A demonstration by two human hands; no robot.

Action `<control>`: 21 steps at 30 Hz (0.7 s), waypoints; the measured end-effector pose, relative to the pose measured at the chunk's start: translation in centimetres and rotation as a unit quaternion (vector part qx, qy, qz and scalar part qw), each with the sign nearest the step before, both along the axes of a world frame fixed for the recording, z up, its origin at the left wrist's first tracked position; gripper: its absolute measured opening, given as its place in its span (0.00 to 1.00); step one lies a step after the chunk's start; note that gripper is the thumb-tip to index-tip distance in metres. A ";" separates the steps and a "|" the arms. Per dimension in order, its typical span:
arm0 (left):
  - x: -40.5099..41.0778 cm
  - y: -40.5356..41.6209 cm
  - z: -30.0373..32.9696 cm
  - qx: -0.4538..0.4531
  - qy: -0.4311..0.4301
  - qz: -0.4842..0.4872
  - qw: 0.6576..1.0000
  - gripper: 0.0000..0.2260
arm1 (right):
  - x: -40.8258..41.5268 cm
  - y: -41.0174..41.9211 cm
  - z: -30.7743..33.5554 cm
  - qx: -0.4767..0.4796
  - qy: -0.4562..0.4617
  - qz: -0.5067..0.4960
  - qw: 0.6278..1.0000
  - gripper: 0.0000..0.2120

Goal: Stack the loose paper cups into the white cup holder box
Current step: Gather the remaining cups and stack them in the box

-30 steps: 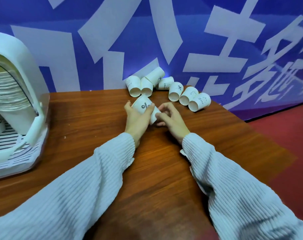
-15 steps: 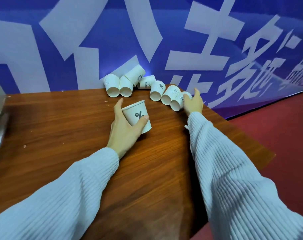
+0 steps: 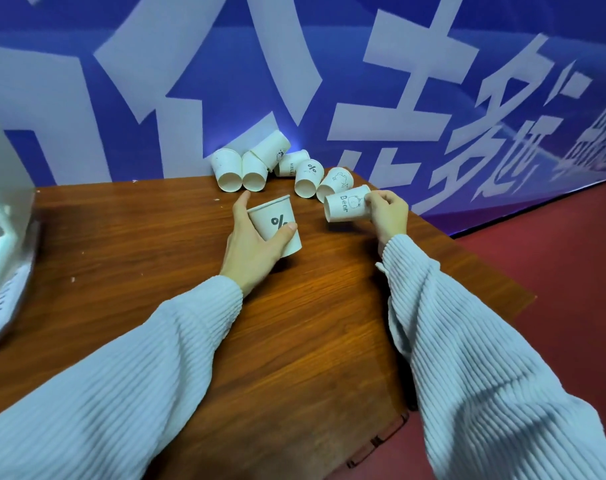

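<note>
The left hand is wrapped around a paper cup with a percent sign, thumb across the front, holding it tilted with its rim up just over the wooden table. The right hand pinches the base of a cup printed "Bear", lying sideways with its mouth to the left. Just behind them six more loose cups lie tipped over against the blue banner. The white cup holder box sits well apart at the table's left edge, only partly in view.
</note>
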State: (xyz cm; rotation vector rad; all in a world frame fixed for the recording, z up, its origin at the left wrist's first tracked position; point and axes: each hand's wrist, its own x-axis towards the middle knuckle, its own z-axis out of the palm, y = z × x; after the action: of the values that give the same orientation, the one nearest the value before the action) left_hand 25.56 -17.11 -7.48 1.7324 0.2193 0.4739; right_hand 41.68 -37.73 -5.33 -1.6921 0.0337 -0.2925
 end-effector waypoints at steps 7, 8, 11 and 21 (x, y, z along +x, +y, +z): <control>-3.8 2.9 3.3 -0.016 -0.055 0.049 0.997 0.40 | -6.7 7.1 3.6 -0.006 -0.063 0.145 0.987 0.05; -4.6 3.7 3.9 -0.012 -0.059 0.059 0.996 0.41 | -7.5 8.4 4.2 -0.003 -0.069 0.161 0.985 0.06; -7.6 6.7 5.7 0.000 -0.081 0.084 0.993 0.44 | -10.9 12.8 6.1 0.020 -0.096 0.201 0.975 0.06; -22.2 18.5 9.2 0.062 -0.217 0.321 0.920 0.42 | -25.2 28.4 10.6 0.084 -0.362 0.302 0.878 0.04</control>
State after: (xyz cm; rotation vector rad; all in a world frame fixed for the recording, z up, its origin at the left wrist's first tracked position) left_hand 3.34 1.40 1.75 1.6018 0.4451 1.3613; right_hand 16.47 -9.31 5.29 -1.2508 -0.9828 -0.4139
